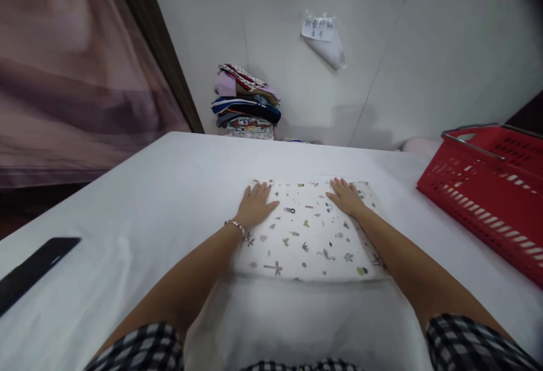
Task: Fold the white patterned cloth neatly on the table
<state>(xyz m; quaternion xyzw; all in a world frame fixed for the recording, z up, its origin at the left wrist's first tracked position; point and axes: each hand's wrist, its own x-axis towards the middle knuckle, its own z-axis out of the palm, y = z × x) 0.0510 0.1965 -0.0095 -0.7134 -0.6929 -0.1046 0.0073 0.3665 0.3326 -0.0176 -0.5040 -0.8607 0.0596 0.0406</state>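
Observation:
A white cloth (pixel 305 229) printed with small plants and other figures lies flat on the white table (pixel 169 190), its outline roughly rectangular. My left hand (pixel 255 204) rests palm down on the cloth's upper left part, fingers spread. A bracelet (pixel 235 225) circles that wrist. On the upper right part, my right hand (pixel 345 197) also lies flat with its fingers apart. Neither hand grips the fabric. The forearms cover parts of the cloth's left and right edges.
A red plastic basket (pixel 475 190) with a metal handle stands at the right. Folded clothes (pixel 246 102) are stacked beyond the table's far edge. A dark flat object (pixel 34 266) lies at the left, near a pinkish curtain (pixel 72 77). A paper note (pixel 318 29) hangs on the wall.

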